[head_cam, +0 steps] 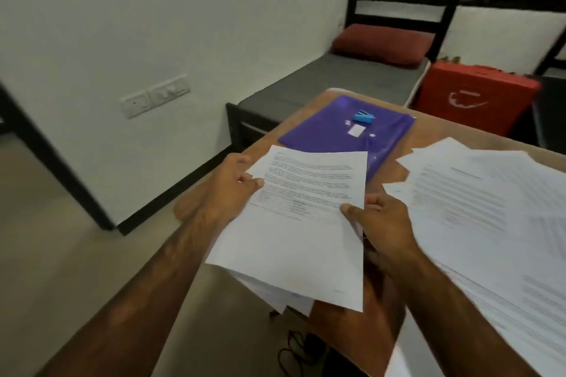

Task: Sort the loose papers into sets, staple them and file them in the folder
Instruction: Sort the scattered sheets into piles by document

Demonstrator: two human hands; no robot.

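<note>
Both hands — left hand (235, 190), right hand (379, 220) — pinch the paper stack (300, 223) between them.

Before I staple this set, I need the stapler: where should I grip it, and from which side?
Probably pinch the blue stapler across its long sides, coming from above: it lies low on the flat purple folder, with its sides free.

Left forearm (137, 285) and right forearm (444, 300), both bare, reached forward and converged. The left hand (234, 184) pinched the papers (294, 242) at their left edge, thumb on top. The right hand (381, 223) gripped the right edge, thumb likewise on top.
</note>
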